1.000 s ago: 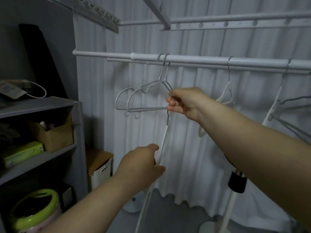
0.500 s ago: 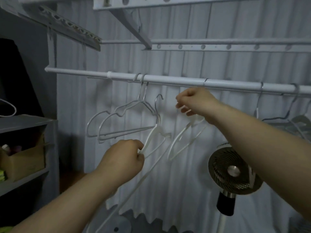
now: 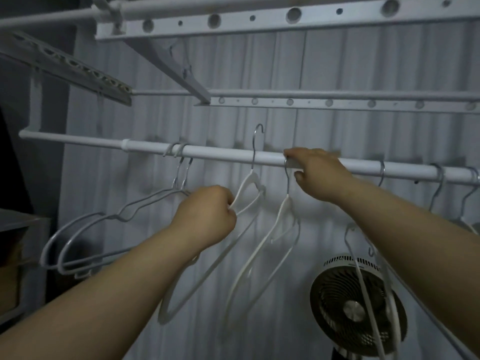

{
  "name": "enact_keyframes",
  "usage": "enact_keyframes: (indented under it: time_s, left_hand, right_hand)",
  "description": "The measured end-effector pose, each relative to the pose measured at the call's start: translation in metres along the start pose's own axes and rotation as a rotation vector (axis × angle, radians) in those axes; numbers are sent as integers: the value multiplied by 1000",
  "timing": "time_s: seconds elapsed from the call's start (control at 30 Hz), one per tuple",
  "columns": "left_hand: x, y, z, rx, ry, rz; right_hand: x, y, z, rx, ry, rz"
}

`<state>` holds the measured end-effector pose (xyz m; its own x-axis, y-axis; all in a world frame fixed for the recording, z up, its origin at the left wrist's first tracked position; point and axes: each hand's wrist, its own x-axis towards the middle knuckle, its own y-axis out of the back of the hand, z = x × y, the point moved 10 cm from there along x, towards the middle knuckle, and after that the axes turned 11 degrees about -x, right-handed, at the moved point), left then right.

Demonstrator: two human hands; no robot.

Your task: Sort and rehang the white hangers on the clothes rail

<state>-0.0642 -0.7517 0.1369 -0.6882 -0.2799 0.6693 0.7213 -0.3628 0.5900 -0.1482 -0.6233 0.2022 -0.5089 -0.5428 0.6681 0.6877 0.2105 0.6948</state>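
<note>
A: Now that it has risen since a half-second ago, the white hanger [image 3: 248, 189] has its hook above the clothes rail [image 3: 223, 155], not yet seated; left hand [image 3: 207, 214] fingers grasp its shoulder.

B: Right hand [image 3: 315, 174] pinches a second hanger's hook [image 3: 287, 175] at the rail. Legible markings: none.

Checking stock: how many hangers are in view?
7: two grey hangers at left, one in the left hand, one under the right hand, three hooks rightward; others may be hidden.
</note>
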Motion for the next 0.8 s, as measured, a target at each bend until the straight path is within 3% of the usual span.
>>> enact_keyframes:
  time_s: [0.6, 0.8]
  left_hand:
    - [-1, -52, 5, 3, 88, -188]
    - [-5, -41, 5, 6, 80, -128]
  right_hand:
    - [9, 1, 2, 64, 43, 17]
    - [11, 1, 1, 49, 64, 47]
